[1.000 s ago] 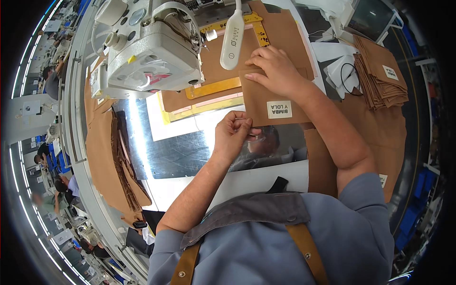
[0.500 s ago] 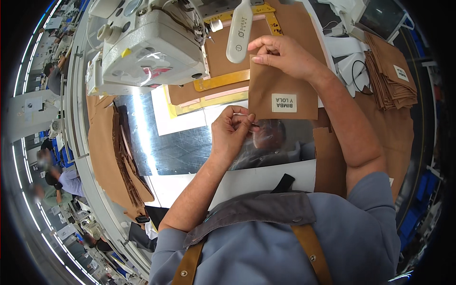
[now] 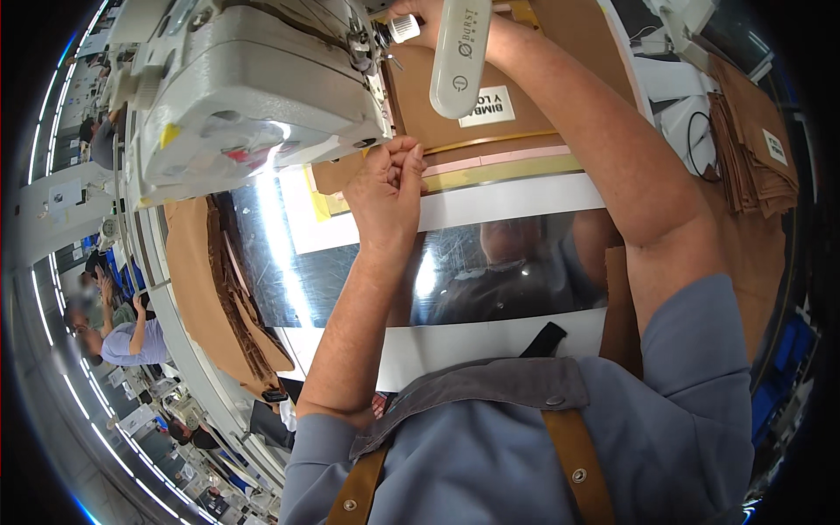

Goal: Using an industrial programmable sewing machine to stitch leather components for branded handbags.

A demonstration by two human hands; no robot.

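We have one labelled panel (image 3: 420, 92) laid by the yellow bar (image 3: 499, 140), left hand (image 3: 385, 188) curled narrow, right hand's (image 3: 427, 22) grip untellable, stacked pieces (image 3: 757, 144) remaining near the tabletop's (image 3: 490, 297) right edge.

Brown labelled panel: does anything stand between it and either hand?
Nothing visible blocks the left hand from the brown panel. A white handle-shaped device hangs over the panel, partly hiding the right hand from view; clearance there is unclear.

My brown panel (image 3: 416, 96) looks matt and smooth, like cloth or thin leather; its white label (image 3: 493, 107) is dull. The metal plate (image 3: 542, 262) before me is mirror-glossy, finely scratched. The pale wand (image 3: 458, 74) looks like satin plastic. My shirt (image 3: 499, 464) is matt cloth; 2 shiny metal snaps (image 3: 578, 476) dot its straps (image 3: 569, 446).
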